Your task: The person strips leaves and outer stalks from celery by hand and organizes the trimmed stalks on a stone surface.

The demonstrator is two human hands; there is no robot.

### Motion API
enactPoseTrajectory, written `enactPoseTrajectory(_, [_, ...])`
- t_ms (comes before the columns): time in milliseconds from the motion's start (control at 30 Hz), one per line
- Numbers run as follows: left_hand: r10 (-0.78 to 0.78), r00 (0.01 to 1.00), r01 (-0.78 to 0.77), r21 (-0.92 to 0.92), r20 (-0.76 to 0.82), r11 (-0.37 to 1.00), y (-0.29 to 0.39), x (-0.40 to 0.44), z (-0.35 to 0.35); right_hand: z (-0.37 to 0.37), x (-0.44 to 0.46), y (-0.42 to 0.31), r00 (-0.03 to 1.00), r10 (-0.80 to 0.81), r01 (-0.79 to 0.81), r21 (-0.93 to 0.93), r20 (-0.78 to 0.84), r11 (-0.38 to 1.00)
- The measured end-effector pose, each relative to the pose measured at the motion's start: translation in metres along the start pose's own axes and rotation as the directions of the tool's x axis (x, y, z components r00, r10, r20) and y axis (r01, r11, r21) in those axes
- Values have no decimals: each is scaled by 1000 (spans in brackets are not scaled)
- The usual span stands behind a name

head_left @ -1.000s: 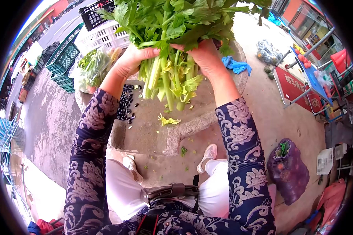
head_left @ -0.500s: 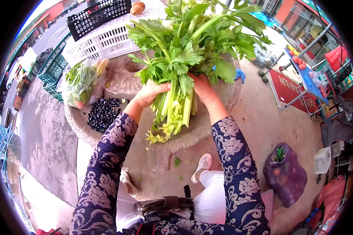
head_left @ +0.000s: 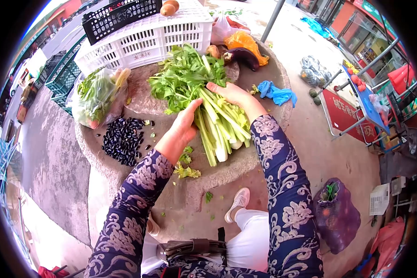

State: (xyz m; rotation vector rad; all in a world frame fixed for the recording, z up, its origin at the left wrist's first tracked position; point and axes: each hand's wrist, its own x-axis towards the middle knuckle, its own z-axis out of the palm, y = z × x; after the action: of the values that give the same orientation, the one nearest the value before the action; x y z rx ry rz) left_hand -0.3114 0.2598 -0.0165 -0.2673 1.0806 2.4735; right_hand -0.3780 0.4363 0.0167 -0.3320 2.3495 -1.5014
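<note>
A bunch of celery (head_left: pixel 214 123) lies low over the round stone table (head_left: pixel 171 141), its leaves toward the far side and its pale stalk ends toward me. My left hand (head_left: pixel 182 129) is against the left side of the stalks, thumb up along them. Across the upper right of the bunch, my right hand (head_left: pixel 236 96) grips with its thumb over the stalks. Both hands' other fingers are mostly hidden. Loose celery leaves (head_left: pixel 186 171) rest near the table's front edge. Left of my left hand is a pile of small glossy black pieces (head_left: pixel 123 140), kind unclear.
A plastic bag of greens (head_left: pixel 97 99) sits at the table's left. Behind stand a white crate (head_left: pixel 148 44) and a black basket (head_left: pixel 120 19). An eggplant (head_left: pixel 243 58) and a blue plastic scrap (head_left: pixel 277 93) lie right. A purple mesh sack (head_left: pixel 337 215) stands on the ground.
The celery has come down and toward the table, its stalk ends swinging to the right. The eggplant and orange bag behind are now uncovered. Both hands have shifted with the bunch.
</note>
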Motion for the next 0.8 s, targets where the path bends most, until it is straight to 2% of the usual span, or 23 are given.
enactPoseTrajectory(33, [-16, 1000, 16, 38, -12, 999, 3, -6, 0, -2, -8, -2, 999, 39, -40, 45, 14, 998])
enactPoseTrajectory(133, [-34, 995, 52, 209, -91, 976, 11, -23, 0, -10, -21, -7, 965, 188, -225, -201, -184, 953])
enactPoseTrajectory(167, [-32, 991, 67, 273, -131, 960, 12, -30, -4, -18, -33, -8, 975, 176, -202, -210, -134, 957])
enactPoseTrajectory(267, [-54, 988, 104, 366, -145, 925, 7, -45, -13, -24, -66, -3, 981, 131, -169, -301, -143, 939])
enactPoseTrajectory(400, [7, 969, 99, 414, -247, 905, -4, -51, -3, -3, -96, 16, 992, 50, -96, -433, -116, 896])
enactPoseTrajectory(433, [11, 975, 99, 476, -223, 874, -1, -51, 3, 14, -103, 18, 973, 69, -159, -422, -220, 893])
enactPoseTrajectory(467, [27, 982, 62, 450, -188, 891, -4, -46, 5, 25, -111, 19, 957, 12, -130, -394, -289, 910])
enactPoseTrajectory(533, [66, 991, -14, 401, -117, 916, -20, -22, -2, 22, -117, 29, 962, -120, 54, -259, -246, 964])
enactPoseTrajectory(567, [102, 984, -31, 419, -148, 908, -27, -8, -11, 20, -112, 51, 934, -160, 146, -66, -319, 987])
enactPoseTrajectory(667, [148, 957, 74, 702, -250, 708, -35, -21, -10, 7, -146, 50, 874, -199, -46, -482, -444, 875])
enactPoseTrajectory(700, [223, 950, 25, 763, -220, 646, -39, -19, -17, 7, -158, 47, 875, -200, -118, -596, -440, 794])
enactPoseTrajectory(800, [419, 903, -103, 901, -92, 421, -55, -4, -54, 8, -181, 41, 945, 17, -276, -767, -327, 580])
